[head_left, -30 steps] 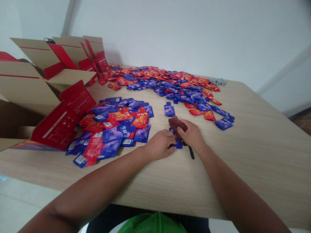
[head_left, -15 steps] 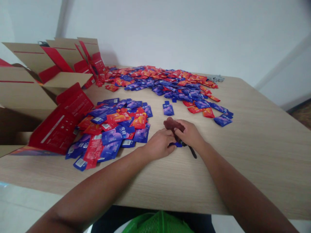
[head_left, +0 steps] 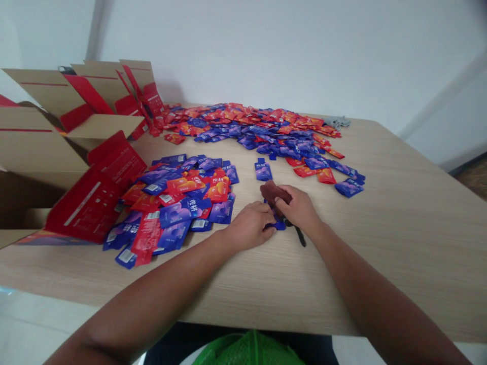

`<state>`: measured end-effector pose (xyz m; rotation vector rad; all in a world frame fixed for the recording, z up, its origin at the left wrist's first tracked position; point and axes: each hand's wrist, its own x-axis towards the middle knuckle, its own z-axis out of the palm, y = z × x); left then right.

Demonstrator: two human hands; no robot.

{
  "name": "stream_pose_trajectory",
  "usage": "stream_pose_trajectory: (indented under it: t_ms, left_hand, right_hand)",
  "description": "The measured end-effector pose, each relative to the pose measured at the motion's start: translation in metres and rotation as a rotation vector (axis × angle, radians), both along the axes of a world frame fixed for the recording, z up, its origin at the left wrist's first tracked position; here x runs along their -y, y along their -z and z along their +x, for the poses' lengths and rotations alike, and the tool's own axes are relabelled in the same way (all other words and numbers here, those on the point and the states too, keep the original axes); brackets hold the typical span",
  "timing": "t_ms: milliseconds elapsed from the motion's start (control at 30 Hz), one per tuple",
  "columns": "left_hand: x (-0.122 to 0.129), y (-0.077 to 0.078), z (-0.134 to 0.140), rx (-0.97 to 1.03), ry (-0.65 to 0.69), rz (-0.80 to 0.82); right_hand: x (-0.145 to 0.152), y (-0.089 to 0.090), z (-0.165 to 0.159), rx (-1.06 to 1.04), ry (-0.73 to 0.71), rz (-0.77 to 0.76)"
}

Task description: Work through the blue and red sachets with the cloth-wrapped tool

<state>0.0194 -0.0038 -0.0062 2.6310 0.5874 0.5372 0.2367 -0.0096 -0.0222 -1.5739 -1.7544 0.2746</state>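
My right hand (head_left: pixel 299 208) is closed around a brown, soft-looking thing (head_left: pixel 271 191) whose exact kind I cannot make out; a thin black strip (head_left: pixel 300 237) sticks out below the hand. Under it lies a blue pouch (head_left: pixel 280 224), flat on the table and partly hidden by both hands. My left hand (head_left: pixel 251 225), fingers curled, presses on the left edge of this pouch. Just beyond the brown thing another blue pouch (head_left: pixel 263 170) lies alone, face up.
To the left is a loose heap of blue and red-orange pouches (head_left: pixel 182 203), beside open cardboard boxes (head_left: pixel 97 203) with red flaps. A long pile of pouches (head_left: pixel 243 121) stretches along the back of the wooden table (head_left: pixel 399 228). Grey cloth (head_left: pixel 337 122) lies at its right end.
My right hand has shifted slightly to the right and away from me with the brown thing, baring more of the blue pouch below. My left hand has hardly moved.
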Motion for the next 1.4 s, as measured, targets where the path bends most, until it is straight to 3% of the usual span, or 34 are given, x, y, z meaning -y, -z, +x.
stream_pose_trajectory:
  t_ms: [167, 300, 567, 767, 900, 1067, 1400]
  left_hand:
    - [0.000, 0.000, 0.000, 0.014, 0.015, -0.007]
    - [0.000, 0.000, 0.001, 0.012, -0.009, -0.007]
    - [0.001, -0.001, 0.000, -0.011, -0.001, -0.015]
    - [0.000, -0.001, -0.001, -0.013, 0.005, 0.000]
    - [0.000, -0.002, 0.000, -0.015, 0.010, 0.000]
    - [0.000, -0.002, 0.000, 0.002, -0.014, 0.003]
    - [0.001, -0.004, 0.000, -0.009, 0.001, 0.007]
  right_hand:
    - [0.006, -0.005, -0.004, -0.102, -0.061, 0.085]
    - [0.006, -0.006, -0.006, -0.048, -0.176, -0.026]
    - [-0.001, -0.001, 0.000, 0.014, -0.050, -0.055]
    - [0.001, -0.001, -0.001, -0.060, 0.005, 0.017]
    - [0.004, -0.004, -0.003, -0.112, -0.055, 0.067]
    - [0.005, -0.005, -0.006, -0.068, -0.166, -0.051]
    - [-0.005, -0.001, 0.008, 0.152, 0.049, -0.070]
